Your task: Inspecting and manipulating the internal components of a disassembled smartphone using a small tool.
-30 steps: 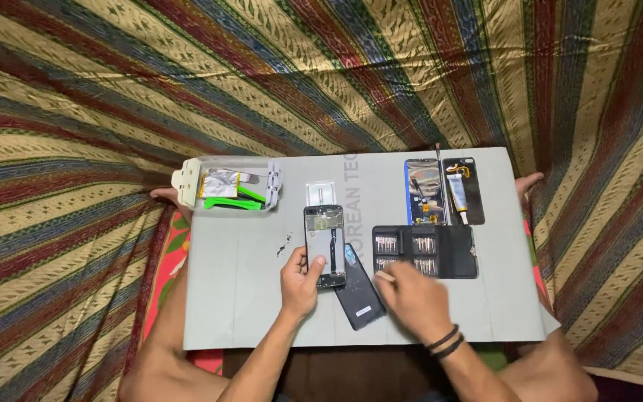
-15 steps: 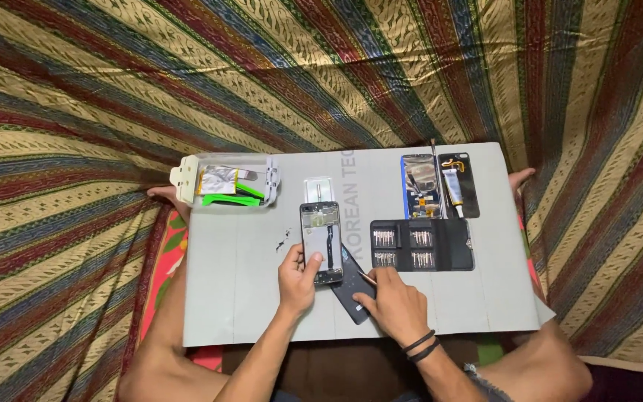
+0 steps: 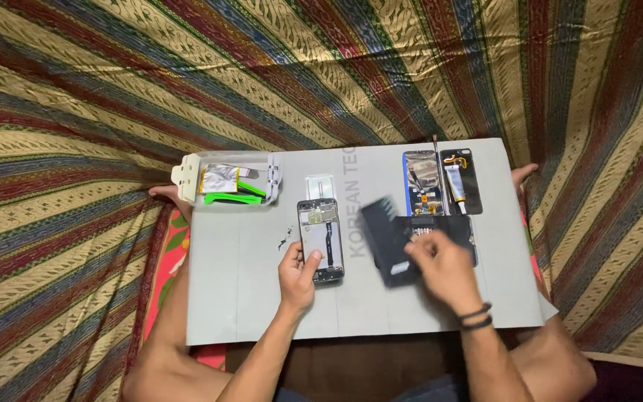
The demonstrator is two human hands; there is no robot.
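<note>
An opened phone [image 3: 321,240] lies face down on a grey board [image 3: 247,290], its inner parts showing. My left hand [image 3: 298,274] rests on its lower left corner, thumb on the frame. My right hand [image 3: 444,268] grips a dark flat rectangular piece [image 3: 385,240], blurred, lifted and tilted just right of the phone. Under that hand lies a black tray of small tool bits [image 3: 455,229], partly hidden.
A clear plastic pack [image 3: 228,179] with a silvery part and green strips sits at the board's far left. A phone screen part [image 3: 420,182] and a dark back cover [image 3: 461,181] with a small tube lie at the far right. Striped cloth surrounds the board.
My right hand has picked up the dark flat piece from the board below the phone and swung it up and to the right over the bit tray. My left hand stays on the phone.
</note>
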